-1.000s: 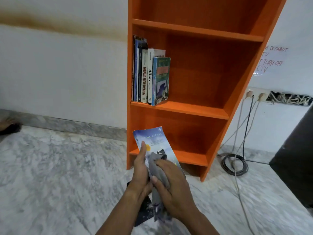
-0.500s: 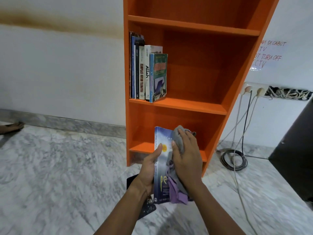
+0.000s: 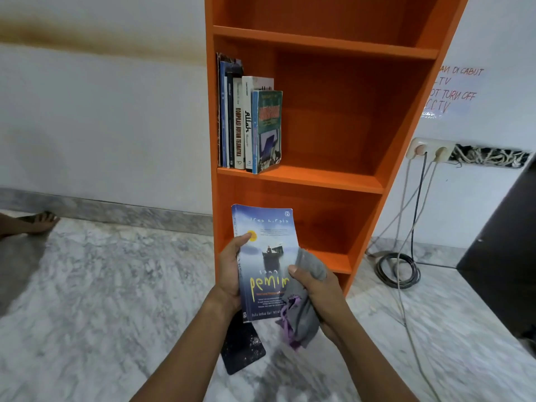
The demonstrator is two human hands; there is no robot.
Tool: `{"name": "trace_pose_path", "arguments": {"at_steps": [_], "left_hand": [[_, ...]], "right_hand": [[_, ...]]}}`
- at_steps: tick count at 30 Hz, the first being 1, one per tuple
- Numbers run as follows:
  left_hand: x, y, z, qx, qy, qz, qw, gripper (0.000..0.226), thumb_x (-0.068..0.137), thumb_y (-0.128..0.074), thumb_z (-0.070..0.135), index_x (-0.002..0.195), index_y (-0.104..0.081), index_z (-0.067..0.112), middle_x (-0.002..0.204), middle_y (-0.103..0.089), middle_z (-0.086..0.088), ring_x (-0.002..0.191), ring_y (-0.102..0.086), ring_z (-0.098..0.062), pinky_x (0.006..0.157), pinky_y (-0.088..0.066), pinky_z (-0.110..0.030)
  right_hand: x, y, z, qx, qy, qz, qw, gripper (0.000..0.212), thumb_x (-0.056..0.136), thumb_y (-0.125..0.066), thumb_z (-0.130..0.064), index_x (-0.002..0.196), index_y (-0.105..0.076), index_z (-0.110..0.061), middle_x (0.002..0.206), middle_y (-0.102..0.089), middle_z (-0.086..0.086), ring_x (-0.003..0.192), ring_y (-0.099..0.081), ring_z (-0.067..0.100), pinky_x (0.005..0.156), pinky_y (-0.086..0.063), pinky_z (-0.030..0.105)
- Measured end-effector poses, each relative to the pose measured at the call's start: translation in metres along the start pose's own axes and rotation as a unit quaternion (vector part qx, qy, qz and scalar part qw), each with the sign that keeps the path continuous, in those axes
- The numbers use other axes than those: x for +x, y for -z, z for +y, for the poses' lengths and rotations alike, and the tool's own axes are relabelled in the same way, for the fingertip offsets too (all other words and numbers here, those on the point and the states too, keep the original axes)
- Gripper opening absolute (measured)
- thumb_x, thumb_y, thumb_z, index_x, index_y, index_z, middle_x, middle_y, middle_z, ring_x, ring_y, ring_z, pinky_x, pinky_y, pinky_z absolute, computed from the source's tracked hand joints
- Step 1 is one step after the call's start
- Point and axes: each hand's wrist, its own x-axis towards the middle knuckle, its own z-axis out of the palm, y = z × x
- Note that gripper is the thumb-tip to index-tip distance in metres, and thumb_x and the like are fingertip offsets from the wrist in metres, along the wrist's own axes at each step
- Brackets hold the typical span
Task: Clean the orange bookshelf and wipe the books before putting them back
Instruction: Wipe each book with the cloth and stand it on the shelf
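Left hand (image 3: 232, 274) grip holds one blue paperback (image 3: 265, 256) upright by its spine edge, thumb on the front cover. Cover shows a yellow sun, a small boat and yellow title lettering; the corners are worn. Right hand (image 3: 322, 297) grip is bunched round one grey cloth (image 3: 304, 311) with purple trim, touching the paperback's lower right edge. One dark book (image 3: 242, 349) lies flat on the marble floor (image 3: 116, 285) under the wrists. The paperback is in the air before the lowest compartment of the orange bookshelf (image 3: 333, 111), which shows three boards. At least six shelved books (image 3: 249, 123) stand left in the middle compartment. One coiled cable (image 3: 397, 271) lies on the floor to the right.
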Motion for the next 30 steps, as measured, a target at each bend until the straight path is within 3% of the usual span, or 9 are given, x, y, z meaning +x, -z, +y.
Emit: {"name": "trace_pose_path", "arguments": {"at_steps": [2,5,8,11,15,21,25,28,30], "left_hand": [[0.0,-0.007,0.003,0.054,0.015,0.026,0.998,0.037,0.088,-0.055,0.034,0.085,-0.08,0.008,0.09,-0.072,-0.023,0.07,-0.067,-0.036,0.068,-0.052,-0.038],[0.009,-0.015,0.008,0.162,0.0,0.082,0.983,0.029,0.082,-0.064,0.04,0.077,-0.079,0.016,0.085,-0.073,-0.016,0.072,-0.066,-0.032,0.071,-0.048,-0.038],[0.024,-0.009,0.01,0.32,-0.045,0.126,0.938,0.018,0.079,-0.072,0.037,0.079,-0.074,0.018,0.08,-0.075,-0.004,0.073,-0.068,-0.026,0.069,-0.052,-0.039],[0.026,-0.015,0.022,0.368,-0.073,0.046,0.926,0.01,0.093,-0.068,0.013,0.089,-0.076,0.015,0.077,-0.074,0.003,0.067,-0.06,-0.02,0.065,-0.049,-0.029],[0.033,-0.032,0.063,0.407,-0.075,-0.044,0.909,0.016,0.088,-0.072,-0.001,0.102,-0.077,0.004,0.073,-0.065,-0.008,0.054,-0.049,-0.012,0.057,-0.046,-0.024],[0.07,-0.071,0.116,0.48,-0.146,-0.028,0.864,0.003,0.087,-0.075,0.002,0.089,-0.072,0.002,0.067,-0.071,-0.003,0.065,-0.059,-0.022,0.072,-0.058,-0.038],[0.112,-0.087,0.138,0.526,-0.223,0.008,0.821,0.011,0.086,-0.076,0.003,0.09,-0.066,0.001,0.079,-0.07,-0.015,0.072,-0.069,-0.03,0.067,-0.06,-0.037],[0.147,-0.088,0.14,0.543,-0.279,0.071,0.789,0.017,0.083,-0.079,0.007,0.084,-0.063,0.01,0.08,-0.068,-0.01,0.078,-0.072,-0.03,0.069,-0.063,-0.046],[0.17,-0.087,0.136,0.552,-0.315,0.128,0.761,0.02,0.083,-0.08,0.011,0.08,-0.061,0.017,0.077,-0.067,-0.002,0.075,-0.069,-0.023,0.063,-0.06,-0.038]], "right_hand": [[0.001,0.003,-0.001,0.038,-0.016,0.021,0.999,0.036,0.086,-0.077,-0.008,0.121,-0.07,-0.006,0.114,-0.075,0.016,0.106,-0.071,0.039,0.1,-0.053,0.058],[0.005,0.005,-0.011,0.066,0.003,0.073,0.995,0.037,0.082,-0.079,-0.002,0.117,-0.07,-0.003,0.109,-0.075,0.022,0.103,-0.07,0.046,0.094,-0.055,0.062],[0.011,0.007,-0.035,-0.01,0.1,0.134,0.986,0.025,0.083,-0.076,0.003,0.101,-0.068,-0.012,0.095,-0.076,0.01,0.09,-0.072,0.031,0.079,-0.06,0.046],[0.026,0.01,-0.07,-0.045,0.172,0.156,0.972,0.027,0.083,-0.076,0.001,0.096,-0.067,-0.021,0.091,-0.074,0.004,0.085,-0.071,0.023,0.075,-0.058,0.04],[0.046,0.01,-0.11,-0.07,0.234,0.14,0.96,0.026,0.083,-0.076,0.003,0.094,-0.066,-0.019,0.086,-0.073,-0.005,0.078,-0.068,0.007,0.071,-0.056,0.026],[0.099,0.003,-0.159,-0.136,0.277,0.14,0.941,0.024,0.087,-0.076,-0.009,0.101,-0.06,-0.02,0.097,-0.067,0.013,0.09,-0.068,0.035,0.077,-0.06,0.055],[0.144,-0.002,-0.183,-0.24,0.31,0.183,0.901,0.025,0.087,-0.076,-0.027,0.102,-0.056,-0.031,0.093,-0.066,-0.006,0.085,-0.068,0.016,0.075,-0.06,0.05],[0.177,-0.008,-0.185,-0.295,0.317,0.209,0.877,0.024,0.088,-0.073,-0.031,0.102,-0.056,-0.037,0.093,-0.066,-0.014,0.086,-0.066,0.011,0.077,-0.059,0.047],[0.201,-0.013,-0.177,-0.301,0.303,0.2,0.882,0.024,0.088,-0.072,-0.034,0.103,-0.056,-0.04,0.095,-0.066,-0.016,0.088,-0.065,0.012,0.078,-0.058,0.047]]}}
